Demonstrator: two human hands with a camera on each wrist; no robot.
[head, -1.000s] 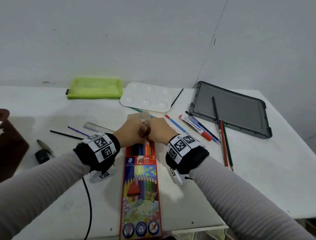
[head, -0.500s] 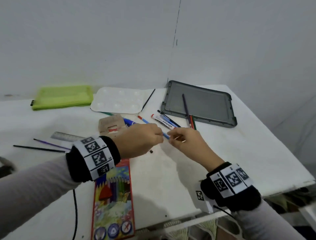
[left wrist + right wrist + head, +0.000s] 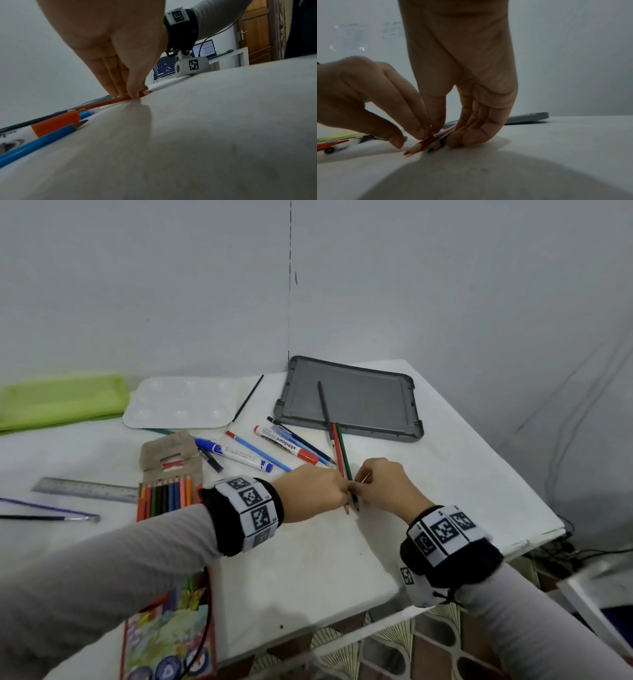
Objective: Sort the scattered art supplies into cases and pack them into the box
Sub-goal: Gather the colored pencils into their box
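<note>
A red pencil (image 3: 339,450) and a green pencil (image 3: 344,450) lie side by side on the white table, their far ends by the grey lid (image 3: 359,398). Both hands meet at their near ends. My right hand (image 3: 358,496) pinches the pair between thumb and fingers, as the right wrist view shows (image 3: 447,134). My left hand (image 3: 344,494) has curled fingertips on the red pencil (image 3: 426,143), thumb close beside. The open coloured-pencil box (image 3: 164,494) lies to the left, under my left forearm. A purple pencil (image 3: 323,409) rests on the lid.
Left of the hands lie a red-capped whiteboard marker (image 3: 284,443), a blue pencil (image 3: 257,450) and a blue marker (image 3: 236,455). Behind are a white palette (image 3: 181,402) and a green pouch (image 3: 61,398). A ruler (image 3: 85,489) and brushes (image 3: 48,506) sit far left. The table's edge is close right.
Both hands left the top of the pencil box and moved right to the red and green pencils, where they now close on them. The head view turned right.
</note>
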